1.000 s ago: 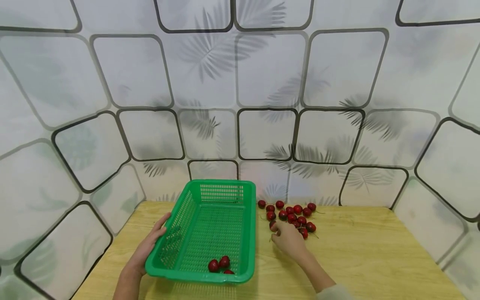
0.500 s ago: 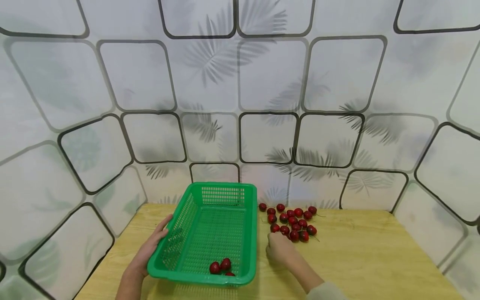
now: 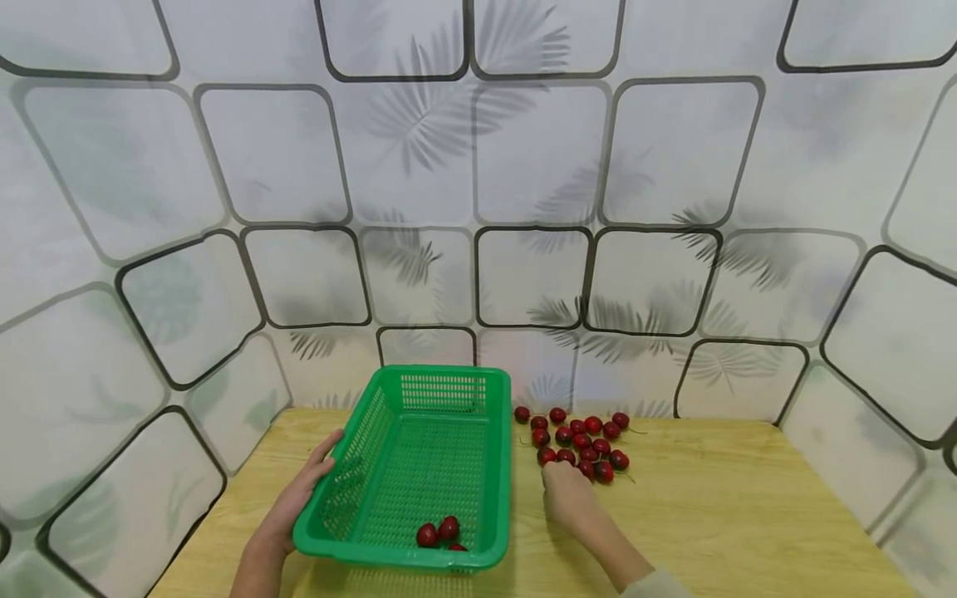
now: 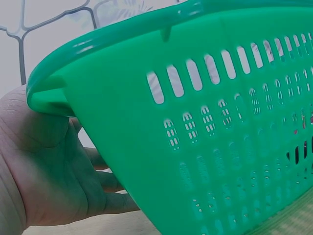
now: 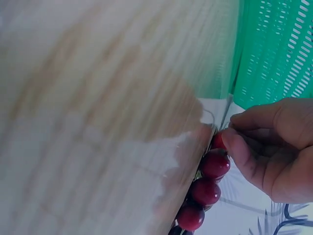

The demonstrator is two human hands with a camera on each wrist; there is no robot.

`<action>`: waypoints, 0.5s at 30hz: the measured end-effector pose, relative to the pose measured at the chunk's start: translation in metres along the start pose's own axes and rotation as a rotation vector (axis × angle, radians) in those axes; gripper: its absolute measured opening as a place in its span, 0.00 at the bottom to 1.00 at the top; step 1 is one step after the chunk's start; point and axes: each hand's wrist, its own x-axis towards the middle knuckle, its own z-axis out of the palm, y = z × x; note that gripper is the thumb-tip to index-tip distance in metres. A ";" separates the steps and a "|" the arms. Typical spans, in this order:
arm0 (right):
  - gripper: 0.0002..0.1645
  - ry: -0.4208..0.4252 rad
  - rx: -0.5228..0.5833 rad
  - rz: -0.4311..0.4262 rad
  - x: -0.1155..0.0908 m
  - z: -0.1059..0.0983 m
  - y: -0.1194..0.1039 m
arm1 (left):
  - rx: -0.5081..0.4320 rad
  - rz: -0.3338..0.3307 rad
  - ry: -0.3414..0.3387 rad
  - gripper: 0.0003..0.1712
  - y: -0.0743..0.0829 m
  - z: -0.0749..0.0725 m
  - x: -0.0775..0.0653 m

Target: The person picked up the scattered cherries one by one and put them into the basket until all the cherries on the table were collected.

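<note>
A green plastic basket with slotted walls stands on the table, with a few dark red cherries at its near end. My left hand lies along the outside of its left wall, fingers extended; in the left wrist view the palm is under the rim at the corner. To the right, my right hand is low at the near edge of a group of loose cherries. Its thumb and index finger pinch together at a cherry, partly hidden by the thumb in the right wrist view.
The light wood table reaches back to a patterned wall covering with leaf prints. Several cherries lie close together right of the basket, some with thin stems. The basket's right wall stands a short way left of my right hand.
My right hand has drawn back toward me from the middle of the cherry group to its near edge, uncovering several cherries. The left hand and basket keep their place.
</note>
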 end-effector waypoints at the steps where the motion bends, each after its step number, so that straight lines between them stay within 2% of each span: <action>1: 0.18 0.005 0.007 0.005 0.000 -0.001 0.001 | -0.002 -0.001 0.002 0.36 0.000 0.000 0.000; 4: 0.27 0.005 0.042 0.017 -0.002 -0.005 0.003 | -0.005 -0.003 0.011 0.35 -0.001 0.000 0.000; 7: 0.29 -0.001 0.095 0.032 -0.003 -0.011 0.006 | -0.009 -0.005 0.029 0.35 -0.001 0.000 0.001; 10: 0.26 0.025 0.121 0.031 -0.005 -0.016 0.008 | -0.008 -0.004 0.047 0.34 -0.001 0.001 0.001; 15: 0.16 0.096 0.171 0.006 -0.003 -0.027 0.014 | 0.002 -0.004 0.060 0.34 0.000 0.002 0.002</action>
